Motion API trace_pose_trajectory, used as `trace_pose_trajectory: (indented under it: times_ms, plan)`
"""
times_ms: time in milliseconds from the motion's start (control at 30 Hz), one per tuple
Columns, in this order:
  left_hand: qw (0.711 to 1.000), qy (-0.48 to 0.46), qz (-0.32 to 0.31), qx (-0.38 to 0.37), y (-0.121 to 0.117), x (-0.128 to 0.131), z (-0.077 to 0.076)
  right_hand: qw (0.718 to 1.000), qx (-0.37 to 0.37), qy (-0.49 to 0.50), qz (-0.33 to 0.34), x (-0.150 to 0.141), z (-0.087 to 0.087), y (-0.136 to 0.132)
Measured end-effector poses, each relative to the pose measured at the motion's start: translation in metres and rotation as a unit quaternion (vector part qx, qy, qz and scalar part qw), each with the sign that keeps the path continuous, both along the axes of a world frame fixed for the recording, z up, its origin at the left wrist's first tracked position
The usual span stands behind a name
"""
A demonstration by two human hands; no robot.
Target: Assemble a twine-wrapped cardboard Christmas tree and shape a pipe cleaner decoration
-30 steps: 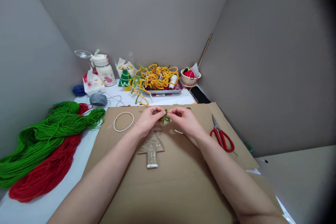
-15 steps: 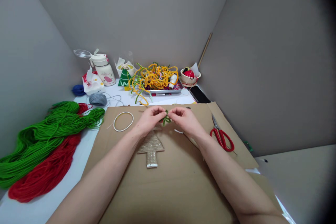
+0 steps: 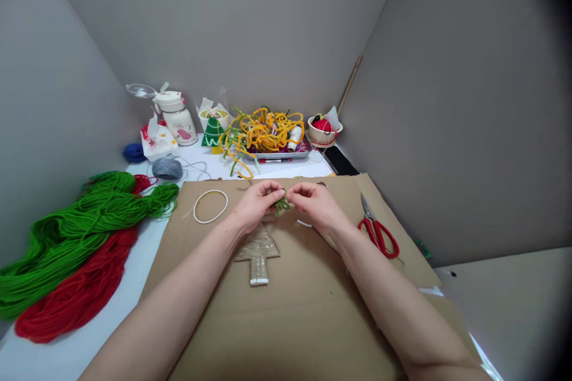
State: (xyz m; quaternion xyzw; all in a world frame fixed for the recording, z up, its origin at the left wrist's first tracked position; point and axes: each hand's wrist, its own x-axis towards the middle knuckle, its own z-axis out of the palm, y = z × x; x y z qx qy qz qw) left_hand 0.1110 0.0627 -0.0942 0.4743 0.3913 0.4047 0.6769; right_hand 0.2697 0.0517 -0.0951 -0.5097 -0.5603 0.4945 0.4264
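Observation:
A small looped piece of green yarn (image 3: 281,207) is pinched between the thumb and fingers of my left hand (image 3: 255,205). Opposite it, my right hand (image 3: 316,201) is closed in a pinch at the yarn's right side, its fingertips almost meeting those of my left. What the right fingertips grip is too small to see fully, but it seems to be the yarn's edge. Below the hands lies a tree shape (image 3: 257,250) wrapped in brown twine, with a white-tipped trunk; my left hand partly covers its top.
A cardboard sheet (image 3: 286,321) covers the table. Red-handled scissors (image 3: 379,237) lie right, a white ring (image 3: 195,214) left. Green yarn (image 3: 80,220) and red yarn (image 3: 84,292) are heaped at far left. Behind stand a tray (image 3: 277,156) of orange yarn, a bowl (image 3: 322,138) and a bottle (image 3: 179,125).
The green yarn's loops have shifted slightly between the fingertips, and the right fingertips look a little farther from them. Both arms stay almost in place.

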Motion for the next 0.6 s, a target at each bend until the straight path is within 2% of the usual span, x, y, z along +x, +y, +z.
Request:
trace_pose_trajectory:
  times_ms: [133, 367, 467, 600]
  plan:
    - [1.000, 0.002, 0.007, -0.006, 0.000, 0.000, 0.001, 0.999, 0.025, -0.024, 0.010, 0.001, 0.001, -0.001]
    - [0.999, -0.014, 0.009, -0.038, -0.001, -0.001, 0.004, 0.984, 0.127, -0.125, 0.012, -0.001, 0.006, -0.007]
    - [0.997, -0.044, -0.009, -0.069, 0.001, -0.004, 0.004, 0.959, 0.202, -0.198, 0.008, -0.003, 0.011, -0.011]
    - [0.991, -0.063, -0.041, -0.111, 0.003, -0.012, 0.008, 0.902, 0.317, -0.287, 0.056, -0.004, 0.021, -0.013]
